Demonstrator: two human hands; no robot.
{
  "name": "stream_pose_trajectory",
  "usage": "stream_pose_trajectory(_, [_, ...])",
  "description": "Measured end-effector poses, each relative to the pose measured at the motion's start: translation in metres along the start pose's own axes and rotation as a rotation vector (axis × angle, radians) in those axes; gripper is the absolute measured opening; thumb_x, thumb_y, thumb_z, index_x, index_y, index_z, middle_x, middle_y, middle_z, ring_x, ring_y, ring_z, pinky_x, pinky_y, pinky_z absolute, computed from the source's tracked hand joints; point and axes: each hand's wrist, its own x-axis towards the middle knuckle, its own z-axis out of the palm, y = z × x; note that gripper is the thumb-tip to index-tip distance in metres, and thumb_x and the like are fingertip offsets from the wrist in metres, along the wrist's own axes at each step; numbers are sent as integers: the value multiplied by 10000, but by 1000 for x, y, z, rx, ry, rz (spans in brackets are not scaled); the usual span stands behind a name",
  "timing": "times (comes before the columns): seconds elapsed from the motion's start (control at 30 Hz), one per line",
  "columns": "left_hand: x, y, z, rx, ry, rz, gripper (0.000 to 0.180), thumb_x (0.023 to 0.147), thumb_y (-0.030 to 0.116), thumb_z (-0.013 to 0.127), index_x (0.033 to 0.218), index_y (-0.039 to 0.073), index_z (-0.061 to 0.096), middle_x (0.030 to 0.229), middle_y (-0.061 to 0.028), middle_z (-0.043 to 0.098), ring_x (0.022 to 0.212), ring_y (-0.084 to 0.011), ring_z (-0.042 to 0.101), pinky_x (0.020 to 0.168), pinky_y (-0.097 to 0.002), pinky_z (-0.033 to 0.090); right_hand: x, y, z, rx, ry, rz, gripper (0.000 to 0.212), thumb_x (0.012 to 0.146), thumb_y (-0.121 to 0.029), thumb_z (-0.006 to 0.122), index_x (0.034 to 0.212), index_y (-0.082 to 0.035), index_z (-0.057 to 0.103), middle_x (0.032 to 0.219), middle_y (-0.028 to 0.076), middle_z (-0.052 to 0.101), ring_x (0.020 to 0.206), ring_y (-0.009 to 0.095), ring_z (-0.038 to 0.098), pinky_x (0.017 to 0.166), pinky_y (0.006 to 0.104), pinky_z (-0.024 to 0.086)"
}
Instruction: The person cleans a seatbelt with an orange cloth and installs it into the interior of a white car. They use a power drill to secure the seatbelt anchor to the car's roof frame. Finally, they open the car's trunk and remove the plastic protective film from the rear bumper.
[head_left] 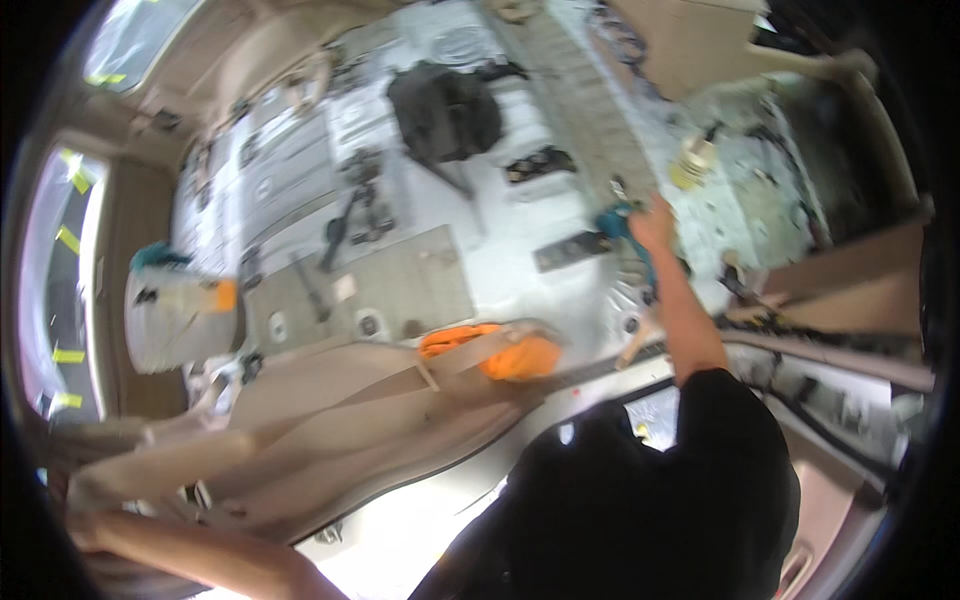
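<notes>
Now, right hand clamped on one teal tool, left hand fingers unclear, one orange cloth.

Stripped car floor pan, black bag, beige carpet pc, orange cloth on it

So this was the inside of a gutted vehicle, carpet and seats all pulled out. The bare metal floor was painted a pale grey-white, ribbed in places, with small brackets and bits of dark hardware scattered over it. A square of tan matting still lay on the floor near the middle, and a dark lump of padding or cloth sat further up. Beige trim panels ran along the lower side. Side windows on the left were bright with daylight and had strips of yellow tape stuck on them. Everything looked washed out and a bit blurry.
</notes>
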Motion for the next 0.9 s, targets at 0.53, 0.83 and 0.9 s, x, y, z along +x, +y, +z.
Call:
stream_pose_trajectory(0.53, [-14, 31, 11, -673, 29, -117, 484, 897, 626, 505, 1121, 197, 496, 788, 14, 514, 485, -89, 371, 462, -238, 314, 31, 104, 19, 224, -268, -105, 675, 774, -47, 523, 1425, -82, 349, 1036, 215, 590, 804, 354, 578, 694, 441, 467])
stream_pose_trajectory(0.83, [-12, 28, 6, -756, 27, -144, 459, 885, 593, 563, 1111, 198, 498, 805, 11, 515, 505, -84, 367, 469, -237, 310, -3, -52, -138, 1057, -397, -388, 473, 799, -195, 613, 1199, 26, 492, 856, 65, 561, 716, 152, 515, 675, 297, 431])
stream_pose_trajectory(0.9, [-10, 29, 6, -751, 40, -141, 458, 877, 584, 584, 1110, 198, 498, 805, 9, 514, 511, -84, 362, 474, -235, 310, -29, -122, -171, 891, -347, -570, 277, 833, -225, 622, 980, 8, 598, 821, 37, 560, 711, 143, 495, 719, 285, 396])
